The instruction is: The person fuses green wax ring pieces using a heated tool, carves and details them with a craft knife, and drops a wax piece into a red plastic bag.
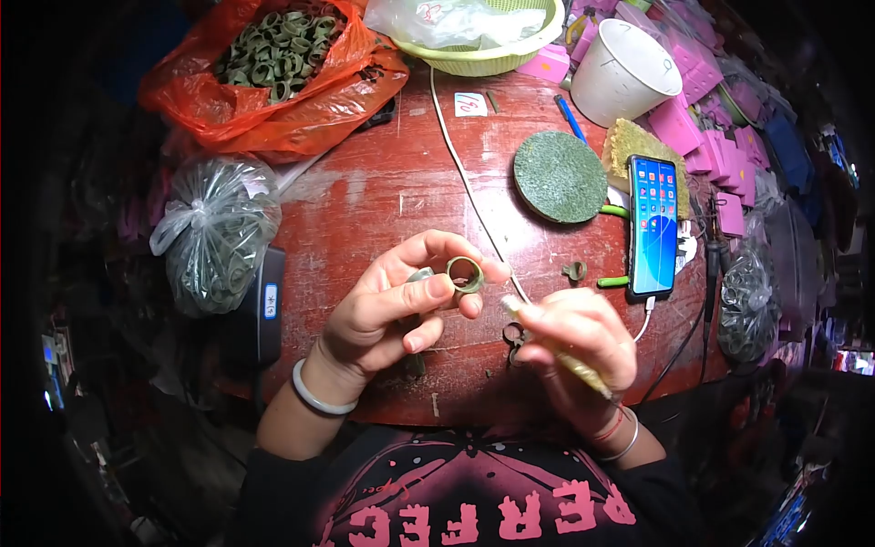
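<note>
Between the thumb and fingers of my left hand (387, 305) is a dark green ring (465, 274), its opening facing me. Another greyish-green piece (420, 275) shows behind that thumb, partly hidden. My right hand (583, 351) is closed around a slim yellowish pen-like tool (583, 372), whose pale end sticks out by the thumb, a short way right of the ring. What kind of tool it is, I cannot make out. A loose green ring (574, 271) lies on the red table (392, 201) beyond my right hand. Small dark ring pieces (513, 334) lie between my hands.
A red plastic bag (273, 128) full of green rings sits at back left, a clear tied bag (219, 242) in front. A white cord (460, 169) crosses the table. At right are a round green pad (560, 177), a propped phone (653, 228) and a white bucket (625, 73).
</note>
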Demonstrator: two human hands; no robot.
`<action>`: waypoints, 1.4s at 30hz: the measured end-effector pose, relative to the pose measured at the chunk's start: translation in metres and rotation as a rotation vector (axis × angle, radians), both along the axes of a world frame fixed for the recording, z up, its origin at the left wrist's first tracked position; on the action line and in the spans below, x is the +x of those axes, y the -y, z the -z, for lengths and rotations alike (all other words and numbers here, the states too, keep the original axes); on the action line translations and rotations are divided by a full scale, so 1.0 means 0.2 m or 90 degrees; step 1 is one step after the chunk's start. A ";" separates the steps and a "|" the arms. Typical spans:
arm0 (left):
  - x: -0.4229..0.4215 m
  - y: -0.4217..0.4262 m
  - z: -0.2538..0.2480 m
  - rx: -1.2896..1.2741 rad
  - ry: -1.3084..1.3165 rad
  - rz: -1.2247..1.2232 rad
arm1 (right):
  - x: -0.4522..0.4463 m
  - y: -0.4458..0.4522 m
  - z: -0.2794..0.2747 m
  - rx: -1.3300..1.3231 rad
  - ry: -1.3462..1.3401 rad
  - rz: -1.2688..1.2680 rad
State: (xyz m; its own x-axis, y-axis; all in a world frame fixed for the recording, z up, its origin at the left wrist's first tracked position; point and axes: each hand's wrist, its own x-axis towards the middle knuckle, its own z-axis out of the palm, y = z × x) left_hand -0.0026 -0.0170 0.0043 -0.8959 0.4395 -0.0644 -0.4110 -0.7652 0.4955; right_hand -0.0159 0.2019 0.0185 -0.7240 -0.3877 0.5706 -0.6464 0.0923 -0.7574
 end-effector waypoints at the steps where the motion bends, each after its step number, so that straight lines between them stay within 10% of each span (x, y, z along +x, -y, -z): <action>1: 0.00 -0.01 -0.01 -0.006 0.024 -0.022 | 0.00 -0.02 -0.01 0.022 -0.010 0.043; 6: -0.01 -0.01 -0.01 -0.019 0.030 -0.051 | -0.08 -0.28 0.00 0.071 0.150 0.397; 8: 0.00 -0.02 -0.02 -0.065 0.031 -0.061 | -0.23 -0.48 -0.01 0.382 -0.182 0.529; 10: 0.00 -0.02 -0.02 -0.061 0.040 -0.061 | -0.27 -0.67 0.01 0.501 -0.154 0.616; 19: -0.01 -0.02 0.01 -0.057 0.069 -0.044 | -0.34 -0.92 0.16 0.678 -0.106 0.729; 26: -0.01 -0.02 0.01 -0.082 0.040 -0.028 | -0.32 -0.87 0.11 0.530 -0.364 0.750; 28: -0.01 -0.02 0.01 -0.080 0.047 -0.024 | -0.23 -0.73 0.06 0.167 0.025 0.691; 34: -0.01 -0.03 0.01 -0.112 0.048 -0.027 | 0.03 -0.33 0.03 0.184 -0.088 0.328; 42: -0.01 -0.03 0.01 -0.125 0.057 -0.016 | 0.05 -0.21 0.14 0.139 -0.084 0.293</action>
